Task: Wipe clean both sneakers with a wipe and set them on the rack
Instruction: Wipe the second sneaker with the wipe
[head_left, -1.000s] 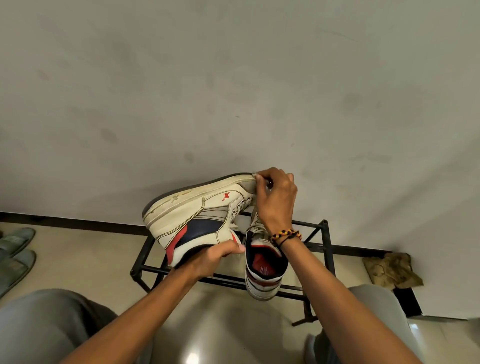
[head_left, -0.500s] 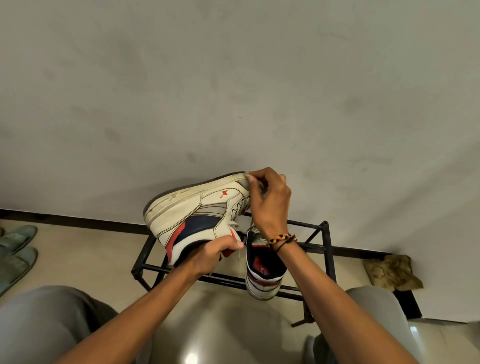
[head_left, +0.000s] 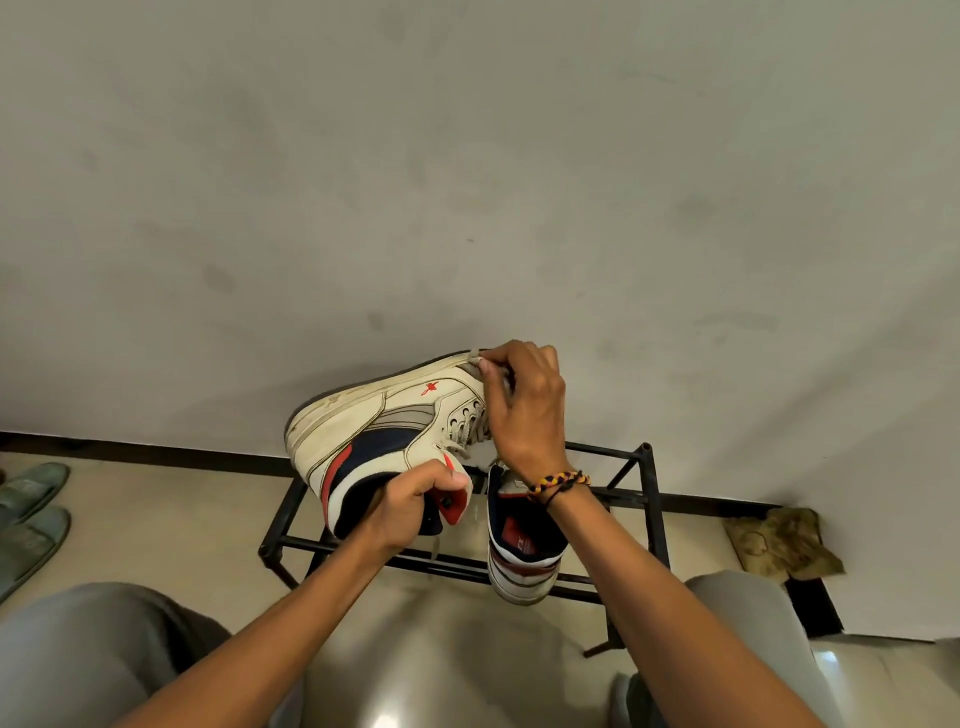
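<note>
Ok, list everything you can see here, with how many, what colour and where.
held sneaker: one, white with navy and red, raised on its side above the rack
second sneaker: one, white, navy and red, resting on the rack
wipe: one, greyish, at the held sneaker's toe
rack: one, black metal, against the wall
slippers: two, green, floor at far left
cloth: one, olive, crumpled on the floor at right
bracelet: one, yellow, red and black, right wrist
left hand: grips the held sneaker's collar
right hand: pinches the wipe
</note>
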